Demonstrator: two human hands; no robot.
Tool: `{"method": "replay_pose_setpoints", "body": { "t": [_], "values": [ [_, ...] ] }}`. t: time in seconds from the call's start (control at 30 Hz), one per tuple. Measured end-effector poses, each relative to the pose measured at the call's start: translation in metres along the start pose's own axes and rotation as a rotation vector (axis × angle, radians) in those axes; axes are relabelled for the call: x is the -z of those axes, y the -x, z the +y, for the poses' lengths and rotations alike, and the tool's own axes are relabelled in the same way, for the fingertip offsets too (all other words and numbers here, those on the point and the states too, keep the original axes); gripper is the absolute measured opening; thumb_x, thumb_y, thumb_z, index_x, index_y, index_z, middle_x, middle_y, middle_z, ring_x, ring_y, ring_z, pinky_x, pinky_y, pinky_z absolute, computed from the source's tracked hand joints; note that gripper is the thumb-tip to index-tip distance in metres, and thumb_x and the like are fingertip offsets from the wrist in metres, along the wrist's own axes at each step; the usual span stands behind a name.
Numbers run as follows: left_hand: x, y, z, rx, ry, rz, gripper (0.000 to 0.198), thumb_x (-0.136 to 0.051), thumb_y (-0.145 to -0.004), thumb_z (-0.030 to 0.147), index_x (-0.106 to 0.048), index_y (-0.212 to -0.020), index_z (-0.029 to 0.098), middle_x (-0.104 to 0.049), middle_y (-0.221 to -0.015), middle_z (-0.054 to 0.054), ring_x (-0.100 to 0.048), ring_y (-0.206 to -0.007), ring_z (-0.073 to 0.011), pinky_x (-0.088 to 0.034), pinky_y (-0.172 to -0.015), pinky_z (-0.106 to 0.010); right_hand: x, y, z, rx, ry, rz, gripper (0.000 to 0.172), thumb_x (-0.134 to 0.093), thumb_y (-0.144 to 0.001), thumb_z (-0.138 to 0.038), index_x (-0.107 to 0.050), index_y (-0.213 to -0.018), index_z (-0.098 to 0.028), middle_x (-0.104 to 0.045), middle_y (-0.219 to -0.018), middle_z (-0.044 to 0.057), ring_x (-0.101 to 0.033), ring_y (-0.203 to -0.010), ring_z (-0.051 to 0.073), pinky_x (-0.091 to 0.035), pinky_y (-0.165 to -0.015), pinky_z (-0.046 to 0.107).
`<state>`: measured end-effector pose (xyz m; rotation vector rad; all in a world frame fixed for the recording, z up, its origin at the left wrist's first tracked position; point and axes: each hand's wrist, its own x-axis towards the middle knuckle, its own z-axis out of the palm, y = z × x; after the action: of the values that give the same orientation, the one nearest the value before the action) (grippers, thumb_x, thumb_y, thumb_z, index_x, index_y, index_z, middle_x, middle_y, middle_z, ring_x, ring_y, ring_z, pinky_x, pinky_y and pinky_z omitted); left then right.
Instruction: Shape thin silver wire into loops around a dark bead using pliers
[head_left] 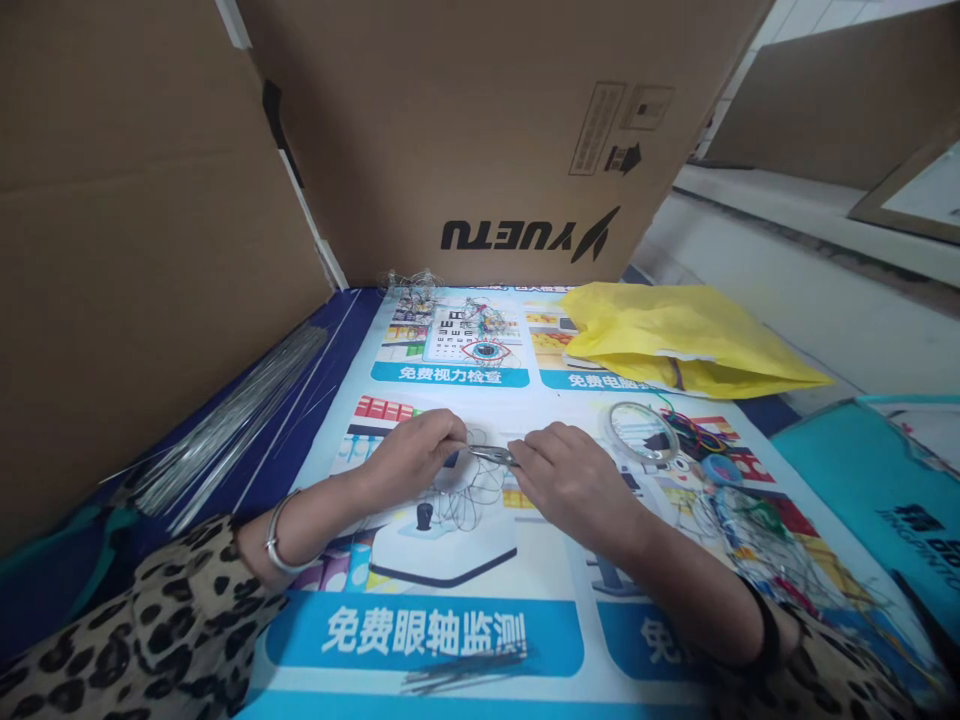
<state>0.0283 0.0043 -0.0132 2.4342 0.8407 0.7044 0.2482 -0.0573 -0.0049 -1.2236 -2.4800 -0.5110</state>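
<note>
Wire piece [469, 500], a loose cluster of thin, looped strands, lies in the centre of the frame, just below and between the two grips, its upper loops reaching up behind the small pliers [491, 455]. The left hand [411, 455], left of centre, has its grip pinched together at the top of the strands, right by the nose of the pliers; the fingertips hide exactly where the wire is caught. The right hand [576, 480], right of centre, has its grip closed around the handles of the pliers, which point left toward the other fingertips — whether their nose bites on the wire is too small to tell. Most of the loops hang free of both grips, over the printed sheet [555, 420] covering the counter.

Short straight wires [465, 672] lie at the bottom centre, and a bundle of long silvery wires [240, 430] slants across the left side. At the upper right sits a yellow bag [682, 335] — below it, a wire coil [613, 432] and, farther right, a tangle of coloured strands [757, 525]. More bent wire shapes [484, 318] rest in the upper centre, before the cardboard panel [465, 130]
</note>
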Motion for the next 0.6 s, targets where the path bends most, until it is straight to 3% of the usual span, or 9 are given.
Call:
{"method": "replay_pose_setpoints", "body": {
  "t": [0.6],
  "values": [
    [0.0000, 0.0001, 0.0029, -0.024, -0.026, -0.009, 0.011, -0.038, -0.088, 0.018, -0.046, -0.080, 0.017, -0.057, -0.081, -0.003, -0.052, -0.075, -0.0138, -0.042, -0.068, -0.028, 0.0013, 0.0015, -0.0033, -0.005, 0.015, -0.066, 0.013, -0.047, -0.082, -0.013, -0.059, -0.086, -0.016, -0.057, -0.076, 0.005, -0.045, -0.074, 0.018, -0.032, -0.066, 0.031]
  ]
}}
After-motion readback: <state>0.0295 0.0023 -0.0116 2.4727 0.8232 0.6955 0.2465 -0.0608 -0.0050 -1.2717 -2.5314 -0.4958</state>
